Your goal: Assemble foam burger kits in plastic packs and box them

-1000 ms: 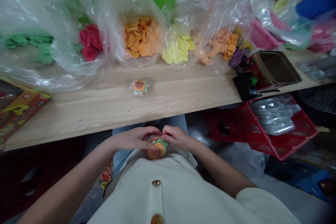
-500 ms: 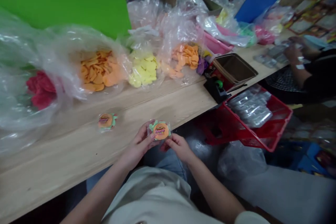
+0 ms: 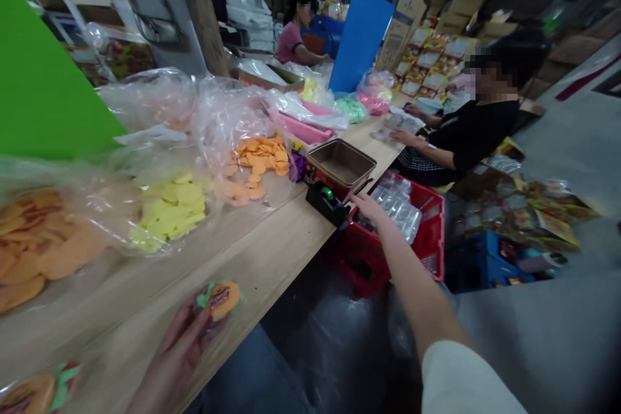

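My left hand (image 3: 177,352) holds a small clear packet with an orange and green burger-shaped toy (image 3: 220,297) over the near edge of the wooden table (image 3: 272,252). My right hand (image 3: 366,206) is stretched far to the right, fingers extended, beside the black tape dispenser (image 3: 327,200) and above the red basket (image 3: 429,236) of clear packets. It holds nothing that I can see. Another packed burger toy (image 3: 33,391) lies at the bottom left of the table.
Clear bags of orange (image 3: 39,239), yellow (image 3: 169,207) and orange foam pieces (image 3: 257,158) line the table's back. A brown tray (image 3: 342,165) stands by the dispenser. A person in black (image 3: 466,132) works at the far end; another person in pink (image 3: 291,39) sits farther back.
My view has swung right. My right hand let go of the packet and reached out to the tape dispenser and red basket. My left hand alone keeps the packet, over the table edge.
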Motion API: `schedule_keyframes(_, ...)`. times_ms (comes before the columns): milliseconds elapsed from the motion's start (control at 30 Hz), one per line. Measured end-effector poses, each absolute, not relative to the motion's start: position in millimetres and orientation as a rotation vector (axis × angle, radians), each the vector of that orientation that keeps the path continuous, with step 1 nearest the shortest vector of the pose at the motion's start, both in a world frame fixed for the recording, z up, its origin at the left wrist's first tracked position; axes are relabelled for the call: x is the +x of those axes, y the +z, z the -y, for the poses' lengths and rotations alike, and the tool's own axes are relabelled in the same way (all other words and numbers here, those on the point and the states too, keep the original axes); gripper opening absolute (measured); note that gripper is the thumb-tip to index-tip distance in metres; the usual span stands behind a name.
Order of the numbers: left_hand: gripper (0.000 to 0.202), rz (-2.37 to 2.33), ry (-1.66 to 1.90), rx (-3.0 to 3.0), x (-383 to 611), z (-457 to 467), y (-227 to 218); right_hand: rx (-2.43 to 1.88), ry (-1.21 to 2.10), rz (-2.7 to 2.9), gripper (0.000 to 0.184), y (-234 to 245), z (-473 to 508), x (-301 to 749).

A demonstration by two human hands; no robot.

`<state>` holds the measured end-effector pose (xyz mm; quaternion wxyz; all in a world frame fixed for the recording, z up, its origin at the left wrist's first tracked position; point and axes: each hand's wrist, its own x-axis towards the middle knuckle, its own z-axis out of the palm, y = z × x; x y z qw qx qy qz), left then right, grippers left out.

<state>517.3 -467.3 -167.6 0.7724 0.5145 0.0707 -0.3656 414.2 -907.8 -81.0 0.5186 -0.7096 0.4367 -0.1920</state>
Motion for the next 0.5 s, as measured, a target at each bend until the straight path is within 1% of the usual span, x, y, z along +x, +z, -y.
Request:
schedule_keyframes(100,0.047,-0.19,-0.781,1.102,515.5,466.0,-169.1,-1.622,-0.246,-0.962,0.011,-87.2,922.1,429.7)
schedule_keyframes(167,0.048,-0.229,-0.755,1.091,514.2,467.6,-164.8,-1.571,-0.214,-0.9,0.013,-94.9,918.0,429.7)
schedule_keyframes(333,0.054,-0.309,-0.769,1.13,513.4,473.5,-152.0,-1.455,-0.405,-0.804,0.023,-118.1,901.6,402.3)
schedule_keyframes(500,0.049,-0.26,-0.747,1.127,515.4,475.4,-158.1,-1.408,-0.696,-0.914,0.026,-149.2,878.8,394.6)
